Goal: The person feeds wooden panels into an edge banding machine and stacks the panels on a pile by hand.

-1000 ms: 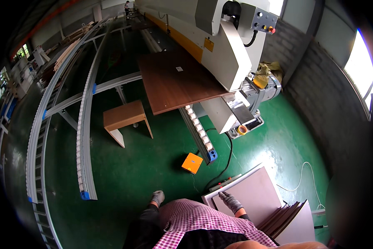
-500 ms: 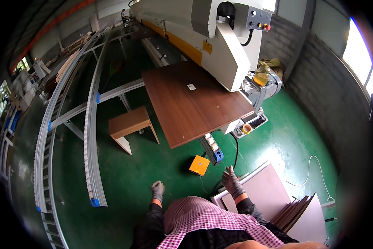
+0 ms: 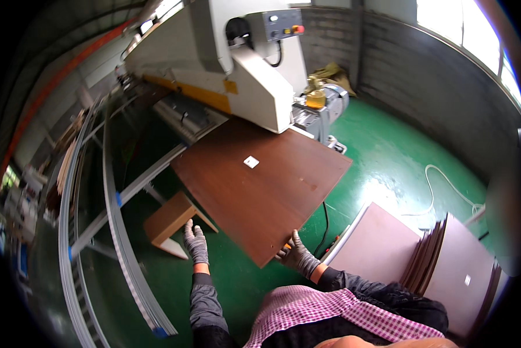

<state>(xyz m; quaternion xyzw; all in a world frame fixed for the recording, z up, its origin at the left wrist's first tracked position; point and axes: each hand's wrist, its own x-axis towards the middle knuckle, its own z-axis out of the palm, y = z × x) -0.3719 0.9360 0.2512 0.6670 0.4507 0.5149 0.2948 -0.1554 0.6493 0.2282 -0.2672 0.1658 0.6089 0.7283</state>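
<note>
A large brown wood-grain panel (image 3: 231, 191) with a small white label (image 3: 251, 162) extends toward me from under the white machine (image 3: 260, 87). My right hand (image 3: 301, 258), in a grey glove, grips its edge just right of the near corner, thumb at the top; the other fingers are partly hidden under the board. My left hand (image 3: 196, 243), also gloved, is held out left of the panel with its fingers stretched and nothing in it. It is nearest to a small brown stool-like wooden stand (image 3: 170, 220) on the floor.
Metal support rails (image 3: 118, 232) run along the left. At right, a stack of pale panels (image 3: 370, 238) lies beside several upright boards (image 3: 425, 255). A black cable (image 3: 325, 226) hangs beyond the panel, and a white hose (image 3: 431, 191) lies on the green floor.
My view has shifted closer to the machine. The panel has come out toward me and to the right. My right hand has taken hold of its edge; my left hand has reached forward.
</note>
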